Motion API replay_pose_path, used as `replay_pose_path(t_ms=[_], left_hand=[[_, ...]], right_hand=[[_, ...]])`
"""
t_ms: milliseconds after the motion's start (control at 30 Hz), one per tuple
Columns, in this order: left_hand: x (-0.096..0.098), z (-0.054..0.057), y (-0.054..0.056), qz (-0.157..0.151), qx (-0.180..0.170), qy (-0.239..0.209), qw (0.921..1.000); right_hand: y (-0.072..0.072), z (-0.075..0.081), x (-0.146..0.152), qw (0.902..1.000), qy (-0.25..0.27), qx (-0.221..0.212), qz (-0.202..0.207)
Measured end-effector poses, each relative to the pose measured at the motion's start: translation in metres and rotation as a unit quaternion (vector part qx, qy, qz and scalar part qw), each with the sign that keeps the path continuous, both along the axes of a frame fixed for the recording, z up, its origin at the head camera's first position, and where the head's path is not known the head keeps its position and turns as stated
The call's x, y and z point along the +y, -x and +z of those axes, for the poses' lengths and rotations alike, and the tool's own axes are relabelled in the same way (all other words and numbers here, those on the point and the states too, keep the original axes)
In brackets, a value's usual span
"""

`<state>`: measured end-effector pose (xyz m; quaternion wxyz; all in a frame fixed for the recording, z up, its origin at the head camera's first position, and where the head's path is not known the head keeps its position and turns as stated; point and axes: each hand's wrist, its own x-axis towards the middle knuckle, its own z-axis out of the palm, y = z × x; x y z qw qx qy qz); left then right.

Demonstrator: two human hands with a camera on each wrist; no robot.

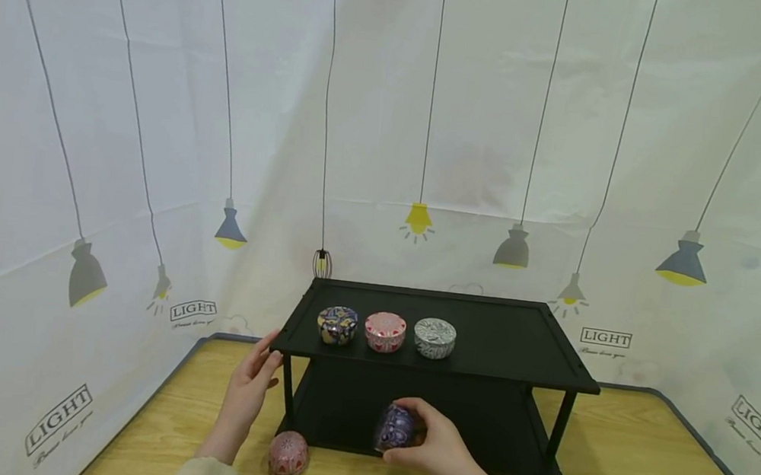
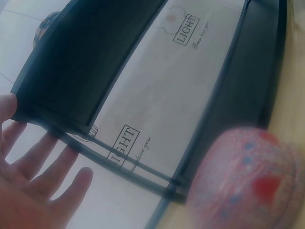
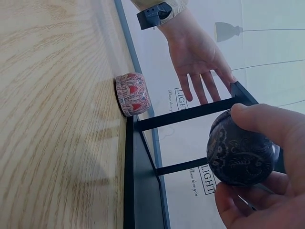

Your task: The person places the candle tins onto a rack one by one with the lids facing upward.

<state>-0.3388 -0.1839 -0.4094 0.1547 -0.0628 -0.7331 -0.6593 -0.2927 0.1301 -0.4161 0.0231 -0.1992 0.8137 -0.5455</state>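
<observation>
A dark blue-purple patterned tin (image 1: 395,427) is pinched between the thumb and fingers of my right hand (image 1: 428,442), in front of the rack's lower shelf. My left hand (image 1: 253,382) touches the left end of the black two-tier rack (image 1: 502,333), its thumb at the top shelf's corner and the fingers spread beside the edge. On the top shelf stand three round tins in a row: a blue-and-yellow one (image 1: 337,326), a pink one with red hearts (image 1: 385,332) and a grey-white patterned one (image 1: 435,339). Another pink tin (image 1: 287,456) sits on the table by the rack's front left corner.
The rack's lower shelf (image 1: 473,422) lies under the top one, with thin posts (image 1: 561,424) at the corners. A wooden table (image 1: 614,459) carries the rack. Behind and at both sides hangs a white sheet (image 1: 378,115) printed with lamps.
</observation>
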Motion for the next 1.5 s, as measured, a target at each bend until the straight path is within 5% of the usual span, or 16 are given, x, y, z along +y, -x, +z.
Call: replay_pose_path(t_ms=[1500], left_hand=[[-0.0009,-0.0001,-0.0006,-0.007,0.004,0.008,0.9999]], right_hand=[[0.0019,-0.0025,0.0087,0.9983,0.053,-0.013,0.021]])
